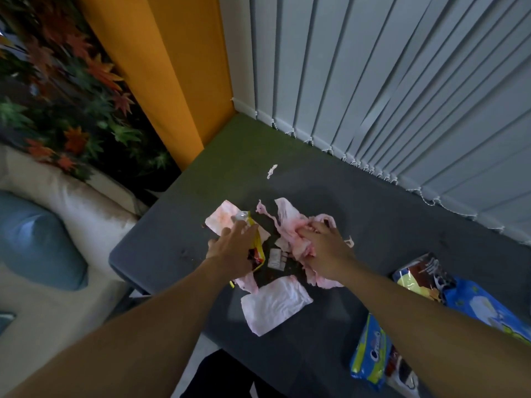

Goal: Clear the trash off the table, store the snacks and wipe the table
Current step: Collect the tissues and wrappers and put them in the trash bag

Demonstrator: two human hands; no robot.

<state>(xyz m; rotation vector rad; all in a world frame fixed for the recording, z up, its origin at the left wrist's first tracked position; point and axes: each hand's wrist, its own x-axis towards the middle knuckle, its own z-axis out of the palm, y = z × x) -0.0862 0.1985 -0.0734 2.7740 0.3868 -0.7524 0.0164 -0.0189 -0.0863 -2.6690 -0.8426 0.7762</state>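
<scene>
Crumpled paper tissue (290, 225); table (161, 242) matt, seemingly plastic.

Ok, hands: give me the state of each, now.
Left hand: on the wrapper; grip cannot be told.
Right hand: grips the tissue.

Left hand (230, 249) hides middle of crinkled yellow snack wrapper (258, 242); grip unclear. Right hand (324, 248) fingertips buried in crumpled pink tissue (290, 225). Blue plastic snack pack (482, 308) cut by right edge. Small white scraps (274, 258) unidentifiable.
</scene>
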